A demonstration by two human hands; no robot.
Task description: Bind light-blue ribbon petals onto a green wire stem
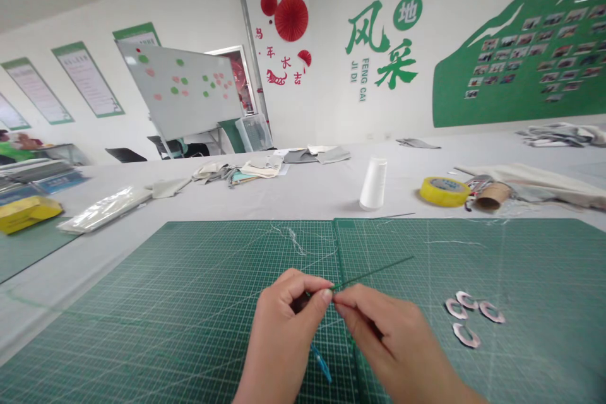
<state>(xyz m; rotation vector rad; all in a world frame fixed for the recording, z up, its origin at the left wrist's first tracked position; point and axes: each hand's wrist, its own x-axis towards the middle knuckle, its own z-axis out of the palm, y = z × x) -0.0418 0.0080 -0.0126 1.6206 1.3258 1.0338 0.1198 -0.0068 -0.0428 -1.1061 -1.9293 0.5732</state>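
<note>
Right, taking the pinching fingertips as the centre of the dial, a white wall is rising at twelve o'clock, and a long pale table is stretching across in front of it. Out at eleven, a whiteboard is leaning at a slant in view, dotted with green and pink spots. Down on the table, one green gridded mat is filling the nine o'clock side, and a second mat is lying at three. Now the hands: the left hand is coming in from eight, the right hand from four. A white cone is standing upright at one, a yellow tape roll is lying at two with a cardboard tube just beyond it. Straight at six, a slim blue object is lying partly behind the left hand. Four pinkish rings are clustering at three. And at dead centre, a thin green strand is pointing between two and three; the left thumb and forefinger are clamping its near end, while the right fingertips are bunching right beside, whether gripping it I can't tell.
</note>
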